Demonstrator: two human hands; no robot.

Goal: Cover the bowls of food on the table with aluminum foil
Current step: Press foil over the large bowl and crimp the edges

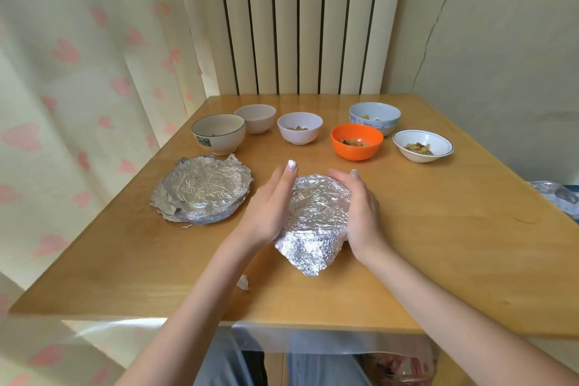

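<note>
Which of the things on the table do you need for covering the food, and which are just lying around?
For the job: foil-wrapped bowl between left hand and right hand; foil-covered dish; open bowls, such as the orange bowl.

Just lying there: torn foil scrap; crumpled foil at the right edge.

No legible text, label, brand or number — on bowls, foil or table.

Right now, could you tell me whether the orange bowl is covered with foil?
Uncovered: the orange bowl shows its food openly, with no foil over its rim.
</note>
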